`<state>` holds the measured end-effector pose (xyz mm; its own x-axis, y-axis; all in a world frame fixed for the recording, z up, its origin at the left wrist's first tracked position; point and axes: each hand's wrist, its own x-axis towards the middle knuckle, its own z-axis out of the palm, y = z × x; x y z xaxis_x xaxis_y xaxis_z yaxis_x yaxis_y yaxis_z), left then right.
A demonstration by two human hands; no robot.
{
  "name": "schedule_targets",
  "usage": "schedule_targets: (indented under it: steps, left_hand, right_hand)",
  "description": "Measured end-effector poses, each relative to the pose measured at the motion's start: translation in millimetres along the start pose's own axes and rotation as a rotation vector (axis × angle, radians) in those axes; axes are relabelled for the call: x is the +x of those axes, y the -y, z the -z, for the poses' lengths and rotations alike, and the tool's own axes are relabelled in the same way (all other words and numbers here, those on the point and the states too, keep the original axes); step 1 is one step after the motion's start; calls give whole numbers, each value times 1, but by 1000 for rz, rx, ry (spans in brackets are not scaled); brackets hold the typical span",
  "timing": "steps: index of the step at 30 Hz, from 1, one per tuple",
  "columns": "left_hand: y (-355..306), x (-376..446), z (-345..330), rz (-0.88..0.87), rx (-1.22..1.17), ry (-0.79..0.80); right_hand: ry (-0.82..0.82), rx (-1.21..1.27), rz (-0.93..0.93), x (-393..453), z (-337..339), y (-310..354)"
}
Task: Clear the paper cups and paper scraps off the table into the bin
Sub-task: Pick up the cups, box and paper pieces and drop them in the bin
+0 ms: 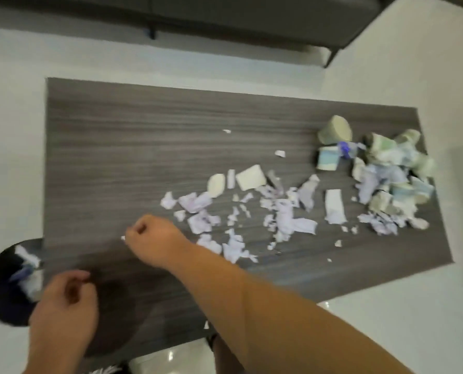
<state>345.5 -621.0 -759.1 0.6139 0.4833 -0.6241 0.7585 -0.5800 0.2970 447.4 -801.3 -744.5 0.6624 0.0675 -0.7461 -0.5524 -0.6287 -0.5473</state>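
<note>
Torn white and lilac paper scraps lie strewn over the middle and right of the grey wooden table. Crushed paper cups are heaped at the table's right end, and one cup lies on its side beside them. My right hand is curled over the table left of the scraps and pinches a small white scrap. My left hand hovers near the table's left front corner with fingers loosely curled and nothing visible in it. A dark round bin on the floor at the left holds scraps.
A dark sofa stands on thin legs beyond the table. White floor surrounds the table. One small scrap lies near the table's front edge. The view is motion-blurred.
</note>
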Motion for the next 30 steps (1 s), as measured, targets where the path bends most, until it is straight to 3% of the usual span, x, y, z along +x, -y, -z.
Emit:
schedule_targets:
  steps: [4,7,11,14,16,21,24,27,30]
  left_hand:
    - [-74,-51,-50,-201,54,218]
    - [-109,-58,-84,-271,88,277]
    - [-140,-65,-112,-218,186,304]
    - [-147,-62,-122,-142,159,247]
    - [-147,-61,-124,-104,140,221]
    - [-137,-67,-118,-80,23,157]
    - [-134,-73,-109,-69,-62,139]
    - [-147,-84,-100,-228,-39,110]
    - [-181,-104,-101,-567,-42,200]
  right_hand:
    - [-199,44,23,-47,80,-65]
    - [-409,92,-62,-59,167,-116]
    - [-806,78,-179,-51,288,-187]
    - [-975,17,-236,-25,365,-210]
    - [-957,-83,-279,-2,403,-208]
    - [-727,-266,-464,37,438,-209]
    - [-764,-224,-377,36,429,-213]
    - [-857,-41,-130,3,400,-193]
    - [-563,3,-20,-48,334,-164]
